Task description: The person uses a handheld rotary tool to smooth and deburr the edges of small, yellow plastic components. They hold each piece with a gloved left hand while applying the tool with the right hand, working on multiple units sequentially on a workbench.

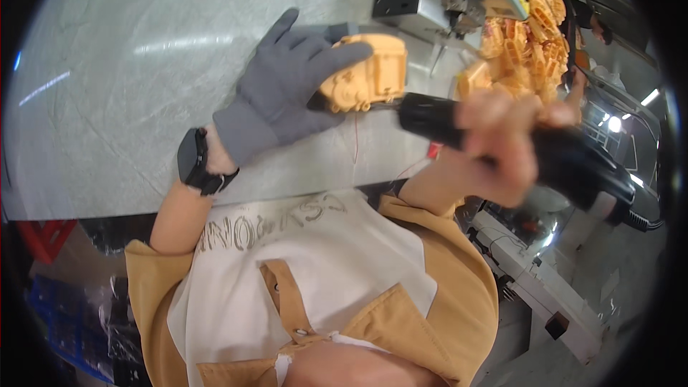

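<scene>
Orange plastic part (363, 73) sits gripped in the gloved left hand (287, 86) above the grey table (129, 64); the right hand (498, 145) clasps a black tool (437, 120), best kept steady against the part's edge.

Layout at bench (143, 100)
Part (364, 73) in left hand (287, 86), above bench; tool (530, 150) in right hand (502, 143), just right of it; parts pile (530, 50) behind.
</scene>
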Action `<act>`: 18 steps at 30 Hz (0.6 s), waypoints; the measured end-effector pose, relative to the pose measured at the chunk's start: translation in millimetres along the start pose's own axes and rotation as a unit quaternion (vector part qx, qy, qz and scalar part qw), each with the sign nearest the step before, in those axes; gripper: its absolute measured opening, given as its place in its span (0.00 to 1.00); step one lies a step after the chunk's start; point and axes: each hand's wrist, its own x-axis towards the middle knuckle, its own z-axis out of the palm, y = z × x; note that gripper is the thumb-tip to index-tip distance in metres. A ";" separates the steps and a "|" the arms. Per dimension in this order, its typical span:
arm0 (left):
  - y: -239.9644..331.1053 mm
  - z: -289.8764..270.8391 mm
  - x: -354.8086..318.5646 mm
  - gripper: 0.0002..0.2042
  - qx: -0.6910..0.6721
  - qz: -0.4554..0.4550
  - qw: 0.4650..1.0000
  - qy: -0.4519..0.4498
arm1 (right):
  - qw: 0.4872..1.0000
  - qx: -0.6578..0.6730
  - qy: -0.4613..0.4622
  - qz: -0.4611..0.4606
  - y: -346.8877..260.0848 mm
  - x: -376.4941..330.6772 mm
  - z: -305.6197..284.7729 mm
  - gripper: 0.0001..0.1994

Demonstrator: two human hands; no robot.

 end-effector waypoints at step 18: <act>7.0 -4.2 6.5 0.34 -0.008 0.003 1.000 -0.026 | 0.998 -0.018 0.032 -0.052 -20.8 9.6 -7.2 0.25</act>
